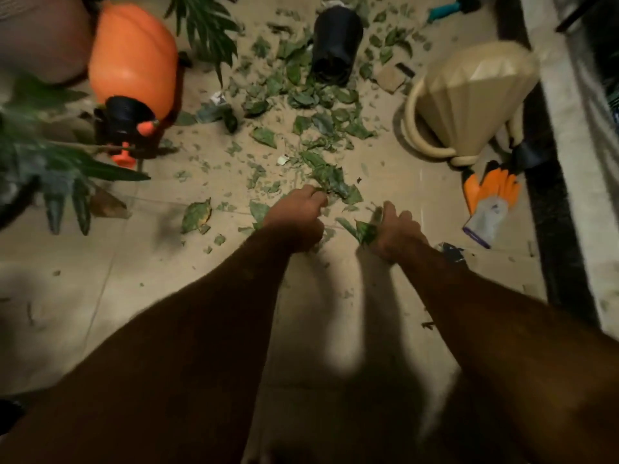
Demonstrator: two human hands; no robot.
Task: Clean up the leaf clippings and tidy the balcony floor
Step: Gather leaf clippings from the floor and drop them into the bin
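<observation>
- Beige tile floor [100,296] fills the view, with a pale ledge [569,145] along its right side.
- Green leaves [321,125] lie scattered over the middle of the floor. They are thickest toward the top centre and thin out to small scraps on the near tiles.
- Orange sprayer [134,61] sits at the upper left.
- Cream watering can [469,95] stands at the right, near the ledge.
- Plant fronds [67,169] reach in from the left edge, across the front of the sprayer.
- Black pot [336,45] lies among the thickest leaves at top centre.
- Orange-and-white glove [489,202] lies flat just below the can.
- Left hand [294,219] has its fingers curled, grasping leaves at the near edge of the scatter.
- Right hand [398,229], just beside it, is clenched round a bunch of leaves that sticks out on its left.
- Teal tool [449,10] lies at the top right, blurred.
</observation>
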